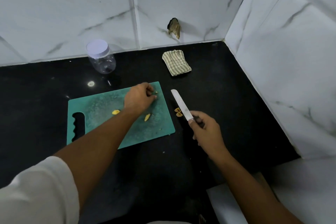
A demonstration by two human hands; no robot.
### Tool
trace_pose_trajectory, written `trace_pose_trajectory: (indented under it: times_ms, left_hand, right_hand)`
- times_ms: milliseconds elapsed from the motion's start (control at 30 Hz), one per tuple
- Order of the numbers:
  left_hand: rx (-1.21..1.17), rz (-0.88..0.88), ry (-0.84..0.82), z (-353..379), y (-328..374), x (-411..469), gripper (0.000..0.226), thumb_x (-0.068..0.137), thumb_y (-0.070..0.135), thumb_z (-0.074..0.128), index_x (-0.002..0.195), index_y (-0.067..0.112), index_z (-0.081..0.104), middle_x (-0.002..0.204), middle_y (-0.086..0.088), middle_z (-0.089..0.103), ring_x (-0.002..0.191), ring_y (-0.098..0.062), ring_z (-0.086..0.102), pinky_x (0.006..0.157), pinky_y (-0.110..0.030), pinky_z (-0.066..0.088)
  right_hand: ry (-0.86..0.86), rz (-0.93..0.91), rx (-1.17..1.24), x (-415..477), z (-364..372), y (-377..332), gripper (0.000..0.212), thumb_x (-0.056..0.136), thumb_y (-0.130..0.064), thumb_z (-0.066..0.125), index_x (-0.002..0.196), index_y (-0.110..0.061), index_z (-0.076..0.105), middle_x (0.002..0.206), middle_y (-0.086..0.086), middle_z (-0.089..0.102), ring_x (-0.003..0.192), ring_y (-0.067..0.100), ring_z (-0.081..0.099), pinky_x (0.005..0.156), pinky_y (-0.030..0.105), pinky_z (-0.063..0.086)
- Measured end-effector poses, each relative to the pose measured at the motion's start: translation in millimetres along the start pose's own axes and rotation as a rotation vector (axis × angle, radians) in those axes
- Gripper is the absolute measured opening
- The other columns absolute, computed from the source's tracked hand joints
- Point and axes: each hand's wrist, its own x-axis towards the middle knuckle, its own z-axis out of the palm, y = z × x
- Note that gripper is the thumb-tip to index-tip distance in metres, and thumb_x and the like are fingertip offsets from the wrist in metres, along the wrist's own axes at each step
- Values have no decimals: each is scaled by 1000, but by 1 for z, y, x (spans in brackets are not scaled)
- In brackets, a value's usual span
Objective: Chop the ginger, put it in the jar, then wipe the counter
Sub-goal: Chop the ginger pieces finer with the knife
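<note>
Ginger bits (pixel 156 92) sit pinched in the left hand (pixel 139 99) over the board (pixel 101 103); right hand (pixel 207 129) clasps the knife (pixel 181 104).

left grip (pixel 140 99): fingers curled down at the far right corner of the board (pixel 101 107); can't tell if they pinch the tiny ginger bits (pixel 156 92) there.
knife (pixel 180 104): handle buried in right grip (pixel 205 129), only blade shows.
ginger slices (pixel 177 112): against blade edge, may run under it; count unclear.
board: strip under left forearm hidden.
jar (pixel 102 60): dark speck at base, too small to identify.
wall lump (pixel 174 27): dark and brown, unidentifiable.
worktop (pixel 227 96): cut off at left and bottom edges.
</note>
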Motion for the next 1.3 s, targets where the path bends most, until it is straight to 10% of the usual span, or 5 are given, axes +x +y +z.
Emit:
trace_pose_trajectory:
  times_ms: [367, 733, 1133, 1300]
  left_hand:
    - [114, 21, -34, 4, 9, 17, 5, 92, 31, 73, 89, 29, 69, 89, 9, 68, 86, -14, 67, 77, -38, 59]
    - [244, 405, -245, 36, 39, -23, 11, 97, 34, 65, 100, 27, 72, 102, 5, 61, 97, -14, 60, 84, -37, 55]
    - [-24, 181, -62, -23, -3, -44, 13, 89, 17, 72, 88, 30, 70, 87, 15, 69, 82, -3, 63, 76, -27, 51]
    - [8, 129, -65, -41, -36, -65, 9, 89, 23, 74, 93, 31, 71, 92, 15, 69, 76, 0, 61, 66, -21, 45]
  right_hand:
    - [13, 77, -24, -11, -16, 15, 30, 103, -21, 60, 130, -34, 64, 101, -9, 65, 72, 13, 65, 52, 15, 49]
    - [65, 116, -24, -15, -22, 16, 31, 103, -21, 61, 132, -31, 64, 99, -6, 66, 65, 13, 65, 52, 16, 48]
    - [35, -5, -39, -27, -1, 2, 27, 102, -20, 62, 126, -32, 67, 97, -10, 69, 69, 9, 66, 53, 17, 50]
    - [-22, -81, -133, -35, 31, 3, 26, 100, -25, 63, 124, -35, 66, 99, -15, 72, 84, 8, 69, 76, 41, 61]
